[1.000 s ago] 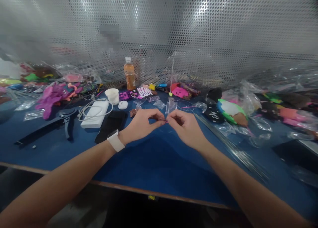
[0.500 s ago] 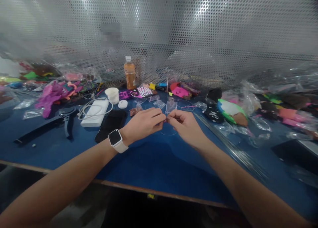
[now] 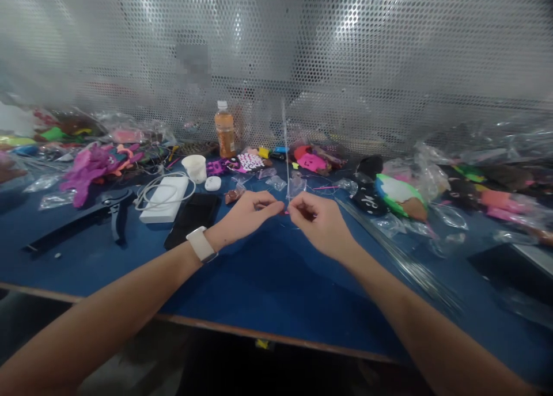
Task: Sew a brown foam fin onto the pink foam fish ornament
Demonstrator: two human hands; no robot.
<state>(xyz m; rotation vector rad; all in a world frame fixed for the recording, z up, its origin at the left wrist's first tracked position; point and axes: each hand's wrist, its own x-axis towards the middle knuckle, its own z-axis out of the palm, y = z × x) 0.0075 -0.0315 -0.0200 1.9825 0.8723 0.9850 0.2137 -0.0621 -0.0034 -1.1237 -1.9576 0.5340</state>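
My left hand (image 3: 254, 214), with a pale watch (image 3: 201, 244) on its wrist, is closed in a pinch above the blue table. Facing it, my right hand (image 3: 322, 223) pinches a thin, pale wire (image 3: 286, 148) that stands up almost straight from the fingertips. A tiny pink piece (image 3: 286, 213) shows between the two sets of fingertips, too small to name. Whatever my left fingers grip is hidden. To the right of my right hand lies a bundle of thin wires (image 3: 401, 258).
On the left are a pair of dark shears (image 3: 116, 212), a white box with a cable (image 3: 163, 203), a black phone (image 3: 194, 217), a white cup (image 3: 195, 168) and an orange drink bottle (image 3: 225, 131). Colourful soft figures (image 3: 401, 194) and plastic bags line the back by a perforated metal panel (image 3: 276, 50).
My left hand has rolled so that the watch face turns away, and its fingers have shifted slightly left. The upright wire leans a little more to the left.
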